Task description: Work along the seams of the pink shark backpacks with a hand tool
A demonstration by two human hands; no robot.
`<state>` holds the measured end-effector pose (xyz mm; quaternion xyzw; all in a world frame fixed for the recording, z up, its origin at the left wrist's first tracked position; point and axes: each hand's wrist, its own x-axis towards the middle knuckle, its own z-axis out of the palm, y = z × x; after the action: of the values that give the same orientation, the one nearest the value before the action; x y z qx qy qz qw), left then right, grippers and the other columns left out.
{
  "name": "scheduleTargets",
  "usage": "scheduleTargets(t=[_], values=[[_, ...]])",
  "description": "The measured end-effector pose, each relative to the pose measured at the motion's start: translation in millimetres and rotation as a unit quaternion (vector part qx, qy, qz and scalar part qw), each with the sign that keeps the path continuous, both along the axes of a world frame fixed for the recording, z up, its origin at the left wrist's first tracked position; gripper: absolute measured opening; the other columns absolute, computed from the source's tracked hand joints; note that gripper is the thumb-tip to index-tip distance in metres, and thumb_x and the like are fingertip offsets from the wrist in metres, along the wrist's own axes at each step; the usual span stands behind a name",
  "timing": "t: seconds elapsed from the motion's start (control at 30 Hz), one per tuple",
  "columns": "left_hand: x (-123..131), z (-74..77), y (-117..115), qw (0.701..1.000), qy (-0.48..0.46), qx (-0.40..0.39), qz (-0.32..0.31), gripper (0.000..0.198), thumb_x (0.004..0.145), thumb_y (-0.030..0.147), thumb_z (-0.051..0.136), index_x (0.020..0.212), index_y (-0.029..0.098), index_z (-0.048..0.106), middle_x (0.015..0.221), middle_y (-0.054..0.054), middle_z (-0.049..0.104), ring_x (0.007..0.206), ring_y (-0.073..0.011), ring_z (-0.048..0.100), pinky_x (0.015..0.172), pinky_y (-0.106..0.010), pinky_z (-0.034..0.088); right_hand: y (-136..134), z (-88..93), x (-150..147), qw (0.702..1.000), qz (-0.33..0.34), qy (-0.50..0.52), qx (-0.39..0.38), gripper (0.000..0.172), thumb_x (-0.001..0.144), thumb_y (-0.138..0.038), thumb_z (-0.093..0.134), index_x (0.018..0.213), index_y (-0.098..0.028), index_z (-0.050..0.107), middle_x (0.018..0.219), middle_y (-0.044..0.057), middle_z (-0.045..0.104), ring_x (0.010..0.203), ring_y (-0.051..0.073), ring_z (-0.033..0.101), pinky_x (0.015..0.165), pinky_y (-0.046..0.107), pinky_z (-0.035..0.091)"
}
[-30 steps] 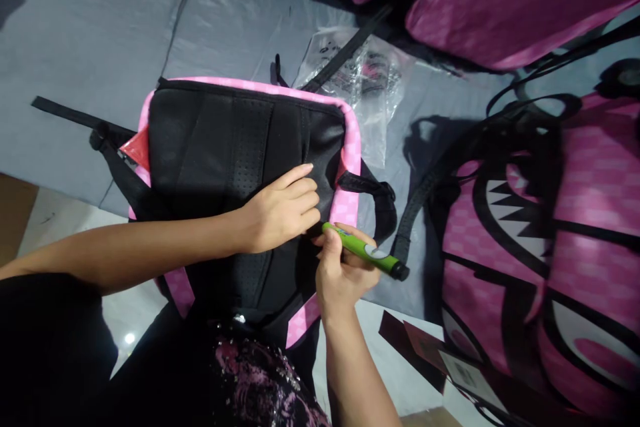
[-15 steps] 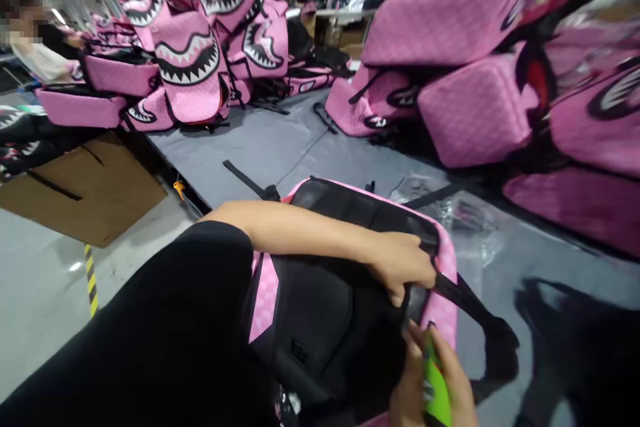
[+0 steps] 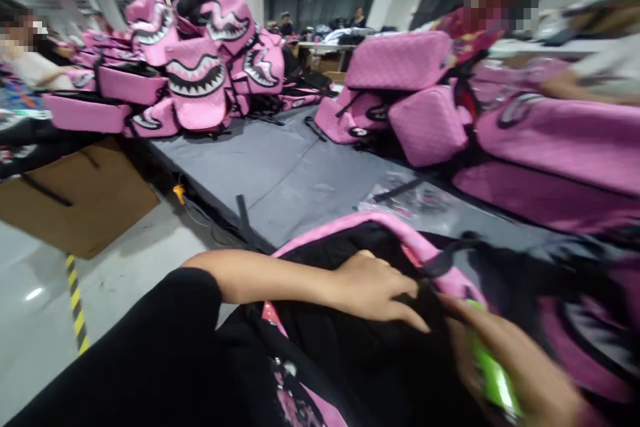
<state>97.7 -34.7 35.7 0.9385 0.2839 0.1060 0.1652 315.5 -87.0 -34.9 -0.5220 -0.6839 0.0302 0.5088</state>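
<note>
A pink-and-black backpack point(image 3: 345, 340) lies in front of me on the grey-covered table, its black inner side facing me. My left hand point(image 3: 377, 287) reaches across it from the left, fingers curled over the dark fabric near its right edge, thumb stretched out. Close by at the lower right, my right hand point(image 3: 525, 353) is wrapped around a bright green tool point(image 3: 495, 373). Motion blurs that hand, and the tool's kind and tip cannot be made out. A black strap point(image 3: 243, 213) sticks up at the bag's far left.
Pink backpacks with shark-mouth prints point(image 3: 197, 80) are piled at the far left; more pink bags point(image 3: 400, 63) are stacked on the right. Clear plastic point(image 3: 415, 203) lies on the grey table point(image 3: 250, 173). A cardboard box point(image 3: 80, 200) stands left. People point(image 3: 605, 73) work nearby.
The backpack has been turned and its near part shifted. My right hand with the green tool has moved right and up. My left hand has slid slightly left, and the view has tilted upward.
</note>
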Motion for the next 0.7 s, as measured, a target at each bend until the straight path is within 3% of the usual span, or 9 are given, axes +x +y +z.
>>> scheduleTargets(t=[0.07,0.17,0.23,0.3,0.37,0.53,0.6,0.7], values=[[-2,-8.0,-4,0.999,0.010,0.033,-0.031,0.041,0.098,0.051,0.046,0.108,0.018,0.069,0.107,-0.008,0.075,0.098,-0.0238,0.069,0.079,-0.037,0.048,-14,-9.9,-11,0.990,0.015,-0.120,0.078,0.017,0.083,-0.025,0.068,0.099,-0.027,0.075,0.090,0.005,0.077,0.077,0.024,0.072,0.070,0.039,0.059],[-8,8.4,8,0.982,-0.054,0.182,-0.009,0.030,0.100,0.029,0.046,0.118,0.018,0.066,0.123,-0.010,0.069,0.117,-0.0254,0.060,0.097,-0.041,0.042,-21,-17.2,-26,0.970,0.007,-0.186,0.157,0.036,0.082,-0.009,0.063,0.115,-0.025,0.067,0.098,0.006,0.076,0.088,0.023,0.073,0.073,0.036,0.060],[-5,22.2,26,0.975,-0.055,0.216,0.018,0.043,0.093,0.025,0.059,0.135,0.018,0.055,0.141,-0.012,0.056,0.133,-0.0283,0.046,0.107,-0.045,0.034,-20,-16.5,-34,0.974,0.000,-0.165,0.154,0.041,0.083,-0.007,0.063,0.119,-0.025,0.064,0.097,0.006,0.075,0.089,0.023,0.072,0.075,0.036,0.060],[5,27.0,45,0.983,0.018,0.180,0.003,0.070,0.083,0.032,0.073,0.145,0.018,0.045,0.148,-0.015,0.049,0.136,-0.0314,0.041,0.107,-0.045,0.033,-21,-14.4,-41,0.982,0.005,-0.128,0.139,0.040,0.083,-0.007,0.062,0.120,-0.024,0.063,0.097,0.007,0.075,0.089,0.022,0.072,0.076,0.036,0.059],[17,20.7,61,0.982,0.095,0.164,-0.020,0.084,0.075,0.038,0.081,0.147,0.018,0.043,0.143,-0.017,0.052,0.129,-0.0339,0.046,0.101,-0.044,0.035,-26,-13.6,-48,0.988,0.009,-0.094,0.118,0.036,0.083,-0.010,0.062,0.117,-0.023,0.063,0.096,0.007,0.073,0.087,0.022,0.071,0.077,0.038,0.057],[35,-10.1,76,0.964,0.137,0.225,-0.034,0.084,0.072,0.032,0.081,0.146,0.018,0.044,0.134,-0.019,0.056,0.119,-0.0352,0.051,0.094,-0.043,0.036,-41,-17.9,-50,0.991,0.046,-0.108,0.058,0.026,0.085,-0.021,0.063,0.111,-0.022,0.064,0.090,0.007,0.071,0.084,0.024,0.069,0.080,0.042,0.054],[35,-15.6,75,0.961,0.136,0.234,-0.048,0.097,0.072,0.034,0.080,0.153,0.017,0.030,0.144,-0.021,0.047,0.127,-0.0364,0.047,0.100,-0.046,0.035,-38,-21.2,-41,0.993,0.055,-0.096,0.029,0.026,0.089,-0.029,0.061,0.113,-0.021,0.063,0.094,0.009,0.072,0.088,0.025,0.069,0.080,0.041,0.054],[34,-18.9,70,0.955,0.133,0.255,-0.069,0.116,0.070,0.045,0.081,0.158,0.016,0.011,0.158,-0.023,0.028,0.144,-0.0405,0.029,0.111,-0.056,0.026,-28,-29.4,-26,0.998,0.038,-0.035,-0.033,0.032,0.093,-0.034,0.056,0.123,-0.021,0.058,0.095,0.008,0.074,0.090,0.024,0.071,0.080,0.039,0.055]])
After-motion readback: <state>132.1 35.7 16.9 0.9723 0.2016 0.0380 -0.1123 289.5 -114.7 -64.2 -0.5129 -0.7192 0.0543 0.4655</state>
